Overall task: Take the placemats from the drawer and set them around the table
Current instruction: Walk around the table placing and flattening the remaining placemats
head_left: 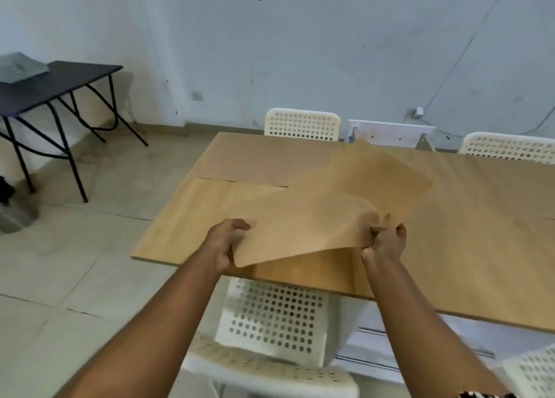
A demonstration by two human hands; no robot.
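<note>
**A:** Wood-grain table (468, 262), light tan top, fills the middle and right of the view. Pale blue-grey wall behind, scuffed. Floor is pale tile with cracks on the left.

**B:** Placemats?

**A:** Tan sheets, close to the table colour, so edges are hard to read. One placemat (315, 217) is in both hands over the near edge of the table, towards its near-left corner. The sheet is lifted and curling; its far end is blurred. A second placemat (264, 160) lies flat by the far-left corner.

**B:** Hands?

**A:** Left hand (226, 243) is clamped on the sheet's near-left corner, thumb on top. Right hand (386, 243) is fisted round the near-right edge, bunching it. Both arms reach in from the bottom of the view.

**B:** What else is around?

**A:** White perforated chairs, four in view. Near chair (270, 331) is tucked under the near edge, right below the hands. Another chair (301, 124) stands at the far edge. A third chair (507, 146) is at the far right. A fourth chair (531, 370) is only a sliver at the bottom right.

**B:** Anything else?

**A:** Black folding table (57, 85) stands against the wall on the left, well apart, with a grey bundle (21, 68) on it. White board (390, 131) leans on the wall behind the far edge. Cable (468, 44) runs up the wall from a socket (416, 112). Dark object at the left edge of the floor, cannot tell what.

**B:** Count?

**A:** Two placemats that I can make out, four chairs, two tables.
</note>
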